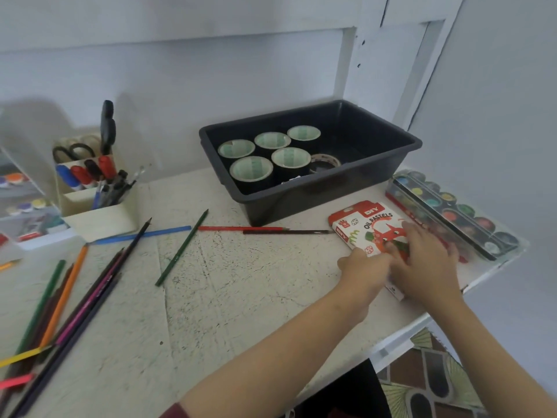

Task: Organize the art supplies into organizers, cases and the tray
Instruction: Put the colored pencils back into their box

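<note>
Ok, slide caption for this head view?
Left hand and right hand on an oil pastels box beside a dark tray of tape rolls, coloured pencils scattered across the table.

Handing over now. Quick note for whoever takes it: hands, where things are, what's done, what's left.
Left hand: at the near edge of the oil pastels box; grip unclear, fingers partly hidden.
Right hand: rests on the box, fingers spread.
The box lies on the table between the black tray and the paint palette.
Done: tape rolls in the tray; markers in the organizer.
Left: loose coloured pencils and a brush on the table; box not stowed.
</note>
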